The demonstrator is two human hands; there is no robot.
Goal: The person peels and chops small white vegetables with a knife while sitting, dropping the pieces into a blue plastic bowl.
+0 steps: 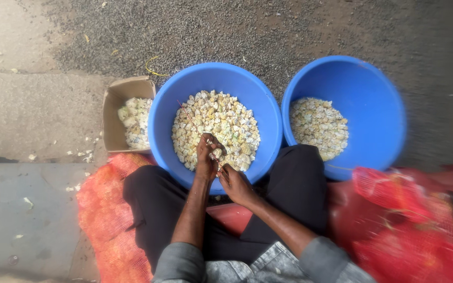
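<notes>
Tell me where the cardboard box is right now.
In the head view, the cardboard box sits on the ground at left, touching the nearer blue tub that the hands work over.

second blue tub [373, 105] right, holding pale flowers | cardboard box [117, 105] left, flowers inside | orange mesh sack [103, 220] underfoot | red mesh bag [410, 225] right | gravel ground [237, 31]

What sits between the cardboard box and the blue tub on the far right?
Another blue tub of pale flower buds, shown in the head view; both hands work over its near side.
</notes>
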